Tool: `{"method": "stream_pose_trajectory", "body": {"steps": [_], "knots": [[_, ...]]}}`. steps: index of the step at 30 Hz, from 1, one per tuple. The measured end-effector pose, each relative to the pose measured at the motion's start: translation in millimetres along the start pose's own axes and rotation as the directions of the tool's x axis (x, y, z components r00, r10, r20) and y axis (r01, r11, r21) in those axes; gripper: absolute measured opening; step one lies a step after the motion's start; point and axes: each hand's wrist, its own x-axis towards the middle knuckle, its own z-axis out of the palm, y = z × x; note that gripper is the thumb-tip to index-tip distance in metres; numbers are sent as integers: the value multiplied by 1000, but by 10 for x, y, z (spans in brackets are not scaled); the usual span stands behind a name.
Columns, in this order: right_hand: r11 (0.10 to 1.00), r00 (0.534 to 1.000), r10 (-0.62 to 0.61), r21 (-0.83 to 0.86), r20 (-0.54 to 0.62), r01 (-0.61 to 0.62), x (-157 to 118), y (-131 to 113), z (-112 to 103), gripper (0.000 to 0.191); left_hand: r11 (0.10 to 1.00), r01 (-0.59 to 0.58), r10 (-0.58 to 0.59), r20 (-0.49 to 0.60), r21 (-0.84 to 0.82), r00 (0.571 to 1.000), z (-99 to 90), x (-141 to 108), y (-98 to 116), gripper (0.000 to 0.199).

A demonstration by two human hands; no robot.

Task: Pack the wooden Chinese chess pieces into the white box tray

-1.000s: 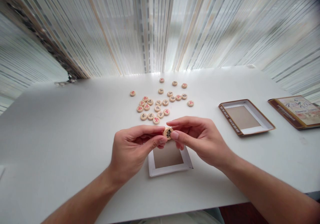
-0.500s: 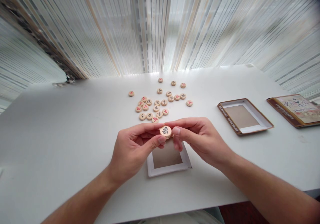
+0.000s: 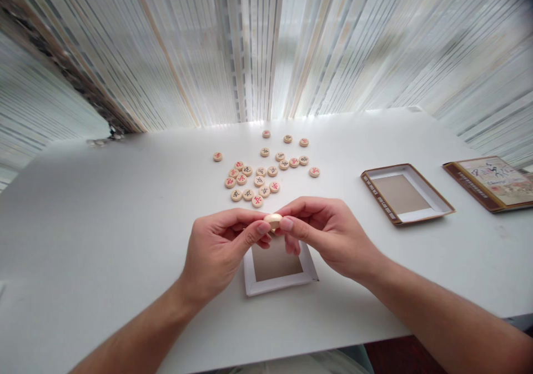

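Note:
Between my two hands is a pale wooden Chinese chess piece [image 3: 273, 220], tilted so that its marked face does not show. My left hand [image 3: 222, 246] pinches its left side with thumb and fingers. On the other side, my right hand [image 3: 328, 232] grips it the same way. Below my fingers lies a shallow cardboard tray [image 3: 272, 285] with a white rim and brown bottom, its far part hidden by my hands. Just beyond my hands, several round chess pieces [image 3: 259, 181] with red or black characters are scattered over the white table [image 3: 137, 224].
To the right rests a second shallow box part [image 3: 402, 193] with brown edges. Farther right is a printed box lid [image 3: 491, 180], partly cut off by the frame. A string curtain [image 3: 266, 46] hangs behind the table's far edge.
The chess piece has been turned between my fingers: its black character faced me before and is now out of sight. Both hands stay in nearly the same place.

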Motion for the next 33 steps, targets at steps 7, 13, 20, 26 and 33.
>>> {"method": "stream_pose_trajectory", "body": {"steps": [7,13,20,26,33], "knots": [[998,998,55,36,17,-56,-5,6,-29,33,999,-15,17,38,-46,999,22,-37,-21,32],[990,991,123,59,52,-126,-5,23,-29,34,997,-8,13,72,-71,997,33,-33,6,37],[980,980,185,60,73,-190,-14,0,1,31,996,-13,19,70,-90,997,11,-28,-19,33],[966,969,240,82,66,-245,-9,16,-17,35,995,-98,96,108,13,990,-14,-42,-76,34],[970,970,240,43,25,-241,-27,17,-25,36,978,-177,151,214,109,965,-33,-47,-98,37]]}}
